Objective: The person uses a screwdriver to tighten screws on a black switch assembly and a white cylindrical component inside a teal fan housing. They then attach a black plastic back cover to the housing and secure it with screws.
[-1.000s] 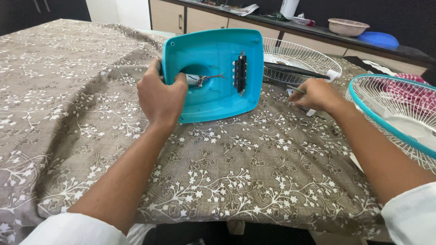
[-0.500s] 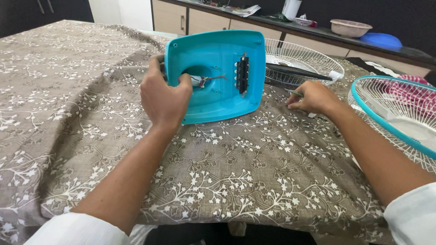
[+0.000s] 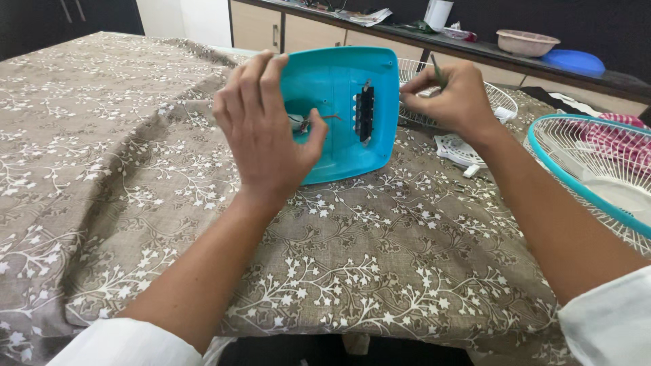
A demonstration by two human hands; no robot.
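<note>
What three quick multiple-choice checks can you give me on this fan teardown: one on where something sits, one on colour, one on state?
1. Where is the teal-rimmed wire guard?
A. At the table's right edge
B. Under the left hand
C. On the back counter

2. What colour is the plastic fan base?
A. Red
B. Teal
C. Black

3. What is the right hand doing?
A. Lying flat and empty on the cloth
B. Pinching a thin tool beside the base
C. Gripping the pink bowl

Answers:
1 A, the guard lies on the floral tablecloth at the frame's right side.
2 B, the base is teal, with a black switch strip on it.
3 B, its fingers pinch a thin dark tool next to the base, while the left hand grips the base's left side.
</note>
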